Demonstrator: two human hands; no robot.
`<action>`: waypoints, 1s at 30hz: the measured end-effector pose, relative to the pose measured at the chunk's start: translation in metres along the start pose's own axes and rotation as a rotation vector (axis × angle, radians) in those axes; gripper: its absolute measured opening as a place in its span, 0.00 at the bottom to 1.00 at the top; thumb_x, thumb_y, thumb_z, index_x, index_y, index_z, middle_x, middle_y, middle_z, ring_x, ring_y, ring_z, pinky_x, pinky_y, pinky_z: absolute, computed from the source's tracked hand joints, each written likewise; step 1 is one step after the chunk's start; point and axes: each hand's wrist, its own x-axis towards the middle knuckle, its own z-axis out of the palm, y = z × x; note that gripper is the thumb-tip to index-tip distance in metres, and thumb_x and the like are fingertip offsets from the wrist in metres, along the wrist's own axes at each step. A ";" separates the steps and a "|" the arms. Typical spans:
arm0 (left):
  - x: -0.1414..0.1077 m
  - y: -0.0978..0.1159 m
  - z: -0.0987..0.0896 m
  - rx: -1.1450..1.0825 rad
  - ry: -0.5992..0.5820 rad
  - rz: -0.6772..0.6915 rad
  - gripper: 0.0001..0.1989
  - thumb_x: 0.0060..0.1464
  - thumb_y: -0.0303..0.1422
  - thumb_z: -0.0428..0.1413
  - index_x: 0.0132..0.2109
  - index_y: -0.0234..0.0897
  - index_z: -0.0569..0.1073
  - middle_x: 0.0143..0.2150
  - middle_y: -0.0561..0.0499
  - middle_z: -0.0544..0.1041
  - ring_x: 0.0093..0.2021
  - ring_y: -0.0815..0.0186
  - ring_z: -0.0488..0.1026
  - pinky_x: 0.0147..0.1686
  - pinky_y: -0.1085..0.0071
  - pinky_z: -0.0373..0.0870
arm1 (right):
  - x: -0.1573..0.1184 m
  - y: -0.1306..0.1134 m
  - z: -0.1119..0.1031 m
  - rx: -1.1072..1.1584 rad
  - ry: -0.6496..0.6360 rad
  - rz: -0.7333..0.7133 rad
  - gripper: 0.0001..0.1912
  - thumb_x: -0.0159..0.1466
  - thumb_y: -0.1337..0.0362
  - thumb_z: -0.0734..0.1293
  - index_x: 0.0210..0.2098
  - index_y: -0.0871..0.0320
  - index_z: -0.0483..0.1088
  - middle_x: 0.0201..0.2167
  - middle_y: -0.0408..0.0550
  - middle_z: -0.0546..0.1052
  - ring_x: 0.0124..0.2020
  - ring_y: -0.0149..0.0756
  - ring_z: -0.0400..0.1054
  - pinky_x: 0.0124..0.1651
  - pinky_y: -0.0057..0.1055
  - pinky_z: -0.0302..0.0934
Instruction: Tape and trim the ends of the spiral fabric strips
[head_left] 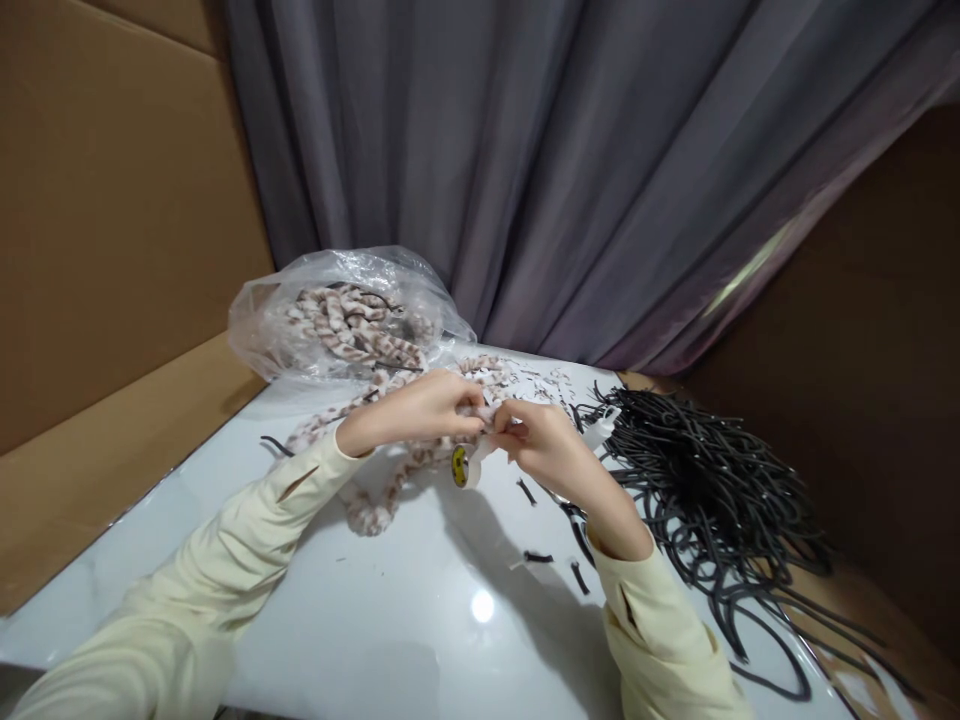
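Note:
Above the middle of the table, my left hand (427, 408) is closed on a fluffy white-and-brown plush cord (401, 488), whose length curls on the table below. My right hand (551, 440) pinches close beside it, where a strip of white tape meets the cord. From that strip hangs a small tape roll (466, 468) with a yellow-and-black label in its core. The fingertips of both hands almost touch and partly hide the cord's end.
A clear plastic bag (259, 335) with more plush cords stands at the back left. A heap of black cords (697, 480) covers the right side. Short black offcuts (538, 557) and fluff bits lie on the glossy white table (360, 620). Cardboard (112, 200) and a grey curtain (480, 150) surround it.

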 end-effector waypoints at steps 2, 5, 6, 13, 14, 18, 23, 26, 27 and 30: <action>0.000 0.002 -0.001 -0.023 -0.001 0.014 0.08 0.46 0.29 0.51 0.28 0.34 0.74 0.21 0.56 0.68 0.23 0.72 0.59 0.25 0.75 0.50 | -0.001 0.000 -0.002 -0.007 0.011 -0.001 0.09 0.51 0.79 0.62 0.22 0.58 0.64 0.17 0.38 0.67 0.20 0.27 0.59 0.25 0.23 0.50; -0.001 0.003 -0.001 -0.046 -0.006 0.064 0.08 0.45 0.27 0.50 0.21 0.34 0.69 0.16 0.57 0.60 0.20 0.73 0.53 0.24 0.74 0.48 | -0.001 0.000 -0.004 -0.014 0.023 -0.018 0.09 0.51 0.79 0.62 0.22 0.58 0.64 0.19 0.39 0.69 0.21 0.28 0.59 0.25 0.23 0.50; -0.001 0.002 0.000 -0.050 -0.007 0.086 0.10 0.45 0.26 0.50 0.19 0.35 0.66 0.16 0.58 0.57 0.19 0.73 0.51 0.23 0.73 0.47 | -0.001 0.001 -0.004 -0.012 0.024 -0.021 0.09 0.51 0.78 0.62 0.22 0.58 0.64 0.19 0.39 0.69 0.21 0.28 0.60 0.25 0.23 0.50; -0.001 -0.002 0.004 0.042 -0.112 0.153 0.14 0.51 0.27 0.46 0.18 0.36 0.57 0.16 0.57 0.54 0.19 0.73 0.51 0.24 0.71 0.47 | -0.003 0.002 -0.006 -0.002 0.015 -0.081 0.10 0.51 0.80 0.61 0.24 0.59 0.63 0.31 0.46 0.73 0.28 0.31 0.66 0.29 0.25 0.56; -0.001 -0.002 0.003 0.047 -0.122 0.145 0.14 0.51 0.28 0.45 0.19 0.36 0.57 0.17 0.57 0.55 0.19 0.72 0.52 0.24 0.71 0.47 | -0.004 0.001 -0.008 -0.004 0.014 -0.111 0.10 0.52 0.80 0.61 0.24 0.59 0.63 0.36 0.48 0.73 0.30 0.32 0.67 0.30 0.25 0.57; -0.001 -0.003 0.001 0.001 -0.181 0.109 0.12 0.52 0.28 0.45 0.21 0.36 0.59 0.18 0.57 0.58 0.20 0.72 0.55 0.23 0.73 0.49 | -0.011 -0.007 -0.014 -0.091 -0.008 -0.177 0.09 0.54 0.78 0.62 0.27 0.58 0.64 0.44 0.49 0.71 0.34 0.33 0.68 0.31 0.26 0.57; 0.001 -0.006 0.000 -0.059 -0.255 0.105 0.11 0.50 0.28 0.45 0.21 0.36 0.60 0.19 0.57 0.58 0.21 0.72 0.55 0.22 0.74 0.50 | -0.014 -0.014 -0.017 -0.219 -0.014 -0.201 0.08 0.56 0.75 0.66 0.29 0.56 0.64 0.41 0.47 0.71 0.36 0.35 0.68 0.36 0.29 0.58; 0.000 -0.005 -0.001 -0.051 -0.312 0.108 0.11 0.50 0.28 0.45 0.21 0.35 0.60 0.18 0.57 0.57 0.20 0.73 0.54 0.22 0.75 0.51 | -0.011 -0.015 -0.014 -0.199 -0.018 -0.206 0.07 0.57 0.73 0.65 0.30 0.56 0.64 0.36 0.46 0.71 0.36 0.35 0.67 0.38 0.29 0.58; 0.000 -0.005 -0.002 -0.042 -0.332 0.105 0.10 0.51 0.28 0.45 0.22 0.35 0.62 0.18 0.57 0.59 0.20 0.73 0.55 0.22 0.75 0.51 | -0.010 -0.015 -0.013 -0.193 -0.024 -0.205 0.07 0.57 0.73 0.65 0.30 0.56 0.63 0.35 0.46 0.71 0.35 0.35 0.67 0.38 0.28 0.58; 0.000 -0.004 -0.003 -0.034 -0.380 0.103 0.10 0.51 0.28 0.45 0.25 0.34 0.66 0.21 0.56 0.65 0.22 0.73 0.60 0.24 0.77 0.55 | -0.008 -0.014 -0.009 -0.181 -0.038 -0.205 0.07 0.58 0.74 0.64 0.29 0.57 0.63 0.33 0.46 0.70 0.34 0.34 0.66 0.37 0.28 0.58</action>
